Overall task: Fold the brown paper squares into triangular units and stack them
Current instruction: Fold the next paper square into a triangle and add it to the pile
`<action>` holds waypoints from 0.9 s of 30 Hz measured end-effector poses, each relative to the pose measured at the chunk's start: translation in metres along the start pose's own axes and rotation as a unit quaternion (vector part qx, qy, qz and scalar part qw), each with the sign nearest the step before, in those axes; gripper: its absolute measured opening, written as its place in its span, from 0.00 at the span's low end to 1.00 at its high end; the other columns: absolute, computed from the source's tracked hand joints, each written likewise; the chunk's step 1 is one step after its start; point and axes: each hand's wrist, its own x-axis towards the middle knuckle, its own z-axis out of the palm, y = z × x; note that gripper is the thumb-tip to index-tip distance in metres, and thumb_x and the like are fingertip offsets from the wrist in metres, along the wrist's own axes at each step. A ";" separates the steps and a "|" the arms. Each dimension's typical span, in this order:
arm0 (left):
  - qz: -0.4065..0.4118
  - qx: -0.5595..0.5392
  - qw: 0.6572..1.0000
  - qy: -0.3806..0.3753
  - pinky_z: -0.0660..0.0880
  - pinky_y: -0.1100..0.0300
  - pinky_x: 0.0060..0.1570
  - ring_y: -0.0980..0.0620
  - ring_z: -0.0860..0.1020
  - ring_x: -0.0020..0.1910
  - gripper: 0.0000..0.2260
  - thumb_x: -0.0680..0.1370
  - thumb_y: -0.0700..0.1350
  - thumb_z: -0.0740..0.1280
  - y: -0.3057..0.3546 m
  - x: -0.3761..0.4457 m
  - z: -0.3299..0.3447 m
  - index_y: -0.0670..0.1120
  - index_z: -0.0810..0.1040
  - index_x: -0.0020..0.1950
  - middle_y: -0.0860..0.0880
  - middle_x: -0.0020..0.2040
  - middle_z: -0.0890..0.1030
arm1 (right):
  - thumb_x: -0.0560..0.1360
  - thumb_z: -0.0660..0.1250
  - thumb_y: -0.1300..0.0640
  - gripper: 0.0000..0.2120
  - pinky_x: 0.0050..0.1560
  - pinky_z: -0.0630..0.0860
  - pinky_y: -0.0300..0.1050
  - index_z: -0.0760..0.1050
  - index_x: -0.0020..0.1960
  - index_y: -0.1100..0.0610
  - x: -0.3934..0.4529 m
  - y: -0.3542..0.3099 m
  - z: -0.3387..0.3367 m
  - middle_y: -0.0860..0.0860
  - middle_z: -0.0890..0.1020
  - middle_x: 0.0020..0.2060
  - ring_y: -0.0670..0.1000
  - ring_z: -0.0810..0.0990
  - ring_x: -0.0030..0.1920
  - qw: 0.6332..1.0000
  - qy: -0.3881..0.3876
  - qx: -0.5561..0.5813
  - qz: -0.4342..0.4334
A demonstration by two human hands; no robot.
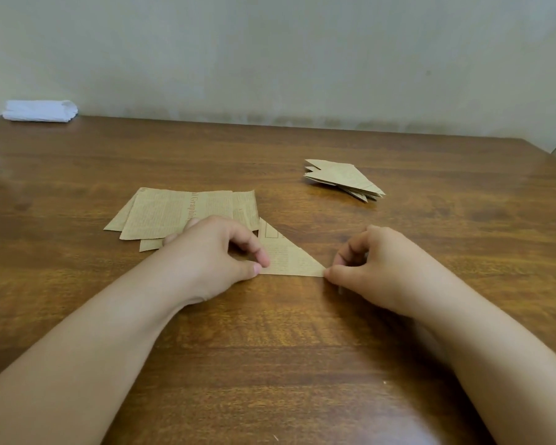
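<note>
Left hand (217, 248) pins folded triangle (288, 255); right hand (371, 261) pinches its right tip, table (270, 364) centre. Align tips before creasing.

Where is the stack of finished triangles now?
In the head view, the stack of finished triangles lies on the table, far right, beyond the right hand.

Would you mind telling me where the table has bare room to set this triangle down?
Bare wood lies between the right hand and the stacked triangles, and along the near table edge. It is crowded by the left hand and flat squares.
</note>
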 end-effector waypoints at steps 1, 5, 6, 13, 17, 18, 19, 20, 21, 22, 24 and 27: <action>0.001 -0.001 1.000 0.000 0.63 0.47 0.67 0.55 0.69 0.61 0.07 0.72 0.48 0.74 0.000 0.000 0.000 0.60 0.82 0.36 0.64 0.47 0.78 | 0.70 0.71 0.47 0.09 0.57 0.73 0.54 0.80 0.33 0.48 0.000 0.000 -0.001 0.43 0.80 0.34 0.53 0.73 0.55 1.000 -0.005 0.005 0.006; 0.000 0.006 1.000 0.015 0.64 0.48 0.66 0.55 0.70 0.59 0.07 0.72 0.47 0.74 0.001 -0.001 0.001 0.59 0.79 0.39 0.62 0.47 0.76 | 0.72 0.68 0.45 0.05 0.56 0.66 0.46 0.76 0.41 0.46 -0.005 -0.005 0.004 0.41 0.76 0.41 0.48 0.72 0.54 0.998 0.033 -0.029 -0.038; 0.002 0.007 1.000 0.020 0.65 0.48 0.65 0.55 0.71 0.58 0.07 0.72 0.47 0.74 0.002 -0.002 0.002 0.58 0.78 0.40 0.62 0.46 0.76 | 0.73 0.67 0.44 0.06 0.55 0.65 0.45 0.75 0.42 0.46 -0.007 -0.008 0.007 0.41 0.76 0.43 0.47 0.72 0.54 0.997 0.044 -0.044 -0.051; -0.018 0.033 0.998 0.046 0.67 0.50 0.63 0.57 0.69 0.56 0.14 0.71 0.52 0.74 0.005 -0.003 0.001 0.57 0.69 0.47 0.62 0.47 0.72 | 0.73 0.69 0.49 0.05 0.33 0.70 0.33 0.74 0.42 0.48 -0.010 -0.011 0.008 0.44 0.79 0.36 0.42 0.76 0.34 0.996 0.027 0.058 -0.062; -0.036 0.037 0.997 0.060 0.66 0.53 0.61 0.58 0.69 0.55 0.16 0.69 0.55 0.74 0.005 -0.003 0.001 0.57 0.67 0.46 0.62 0.46 0.72 | 0.73 0.71 0.52 0.06 0.31 0.70 0.32 0.74 0.42 0.48 -0.008 -0.008 0.007 0.44 0.80 0.38 0.41 0.78 0.36 0.989 0.059 0.114 -0.073; -0.036 0.038 0.997 0.064 0.66 0.54 0.60 0.59 0.69 0.55 0.16 0.69 0.55 0.74 0.005 -0.003 0.001 0.57 0.67 0.47 0.62 0.46 0.72 | 0.72 0.72 0.55 0.08 0.30 0.71 0.32 0.73 0.44 0.47 -0.007 -0.008 0.007 0.45 0.81 0.38 0.41 0.78 0.35 0.983 0.053 0.158 -0.076; -0.035 0.039 0.996 0.066 0.65 0.56 0.59 0.59 0.69 0.55 0.17 0.69 0.55 0.74 0.006 -0.003 0.002 0.57 0.67 0.47 0.62 0.46 0.72 | 0.72 0.72 0.57 0.10 0.30 0.72 0.31 0.72 0.46 0.47 -0.007 -0.008 0.008 0.45 0.82 0.37 0.41 0.79 0.33 0.976 0.045 0.198 -0.083; -0.035 0.040 0.996 0.067 0.64 0.56 0.58 0.59 0.69 0.55 0.17 0.69 0.55 0.74 0.007 -0.003 0.002 0.58 0.67 0.47 0.63 0.47 0.72 | 0.72 0.73 0.59 0.12 0.31 0.72 0.30 0.73 0.47 0.46 -0.007 -0.008 0.008 0.45 0.82 0.36 0.40 0.79 0.33 0.971 0.047 0.214 -0.097; -0.034 0.040 0.996 0.071 0.64 0.57 0.58 0.59 0.69 0.55 0.17 0.69 0.55 0.74 0.008 -0.003 0.002 0.58 0.67 0.48 0.63 0.47 0.72 | 0.71 0.73 0.61 0.13 0.33 0.72 0.28 0.74 0.48 0.46 -0.006 -0.007 0.007 0.45 0.82 0.36 0.39 0.78 0.32 0.969 0.061 0.211 -0.116; -0.033 0.033 0.996 0.079 0.65 0.56 0.59 0.58 0.69 0.54 0.16 0.70 0.52 0.74 0.007 -0.002 0.001 0.57 0.67 0.48 0.62 0.47 0.72 | 0.71 0.72 0.63 0.13 0.35 0.71 0.27 0.76 0.48 0.47 -0.005 -0.005 0.006 0.45 0.82 0.35 0.38 0.77 0.33 0.966 0.084 0.203 -0.135; -0.027 -0.010 0.992 0.120 0.68 0.51 0.60 0.56 0.72 0.50 0.14 0.73 0.42 0.71 0.005 0.000 -0.001 0.56 0.68 0.47 0.61 0.46 0.73 | 0.71 0.72 0.64 0.10 0.37 0.69 0.24 0.80 0.44 0.48 -0.003 -0.001 0.002 0.43 0.80 0.34 0.35 0.75 0.35 0.960 0.146 0.163 -0.174; -0.016 -0.072 0.977 0.199 0.72 0.59 0.41 0.55 0.73 0.38 0.16 0.74 0.33 0.63 0.002 0.001 -0.007 0.56 0.75 0.43 0.57 0.42 0.76 | 0.69 0.73 0.61 0.07 0.44 0.69 0.27 0.80 0.41 0.49 -0.001 0.005 -0.002 0.42 0.79 0.37 0.38 0.75 0.42 0.952 0.164 0.015 -0.258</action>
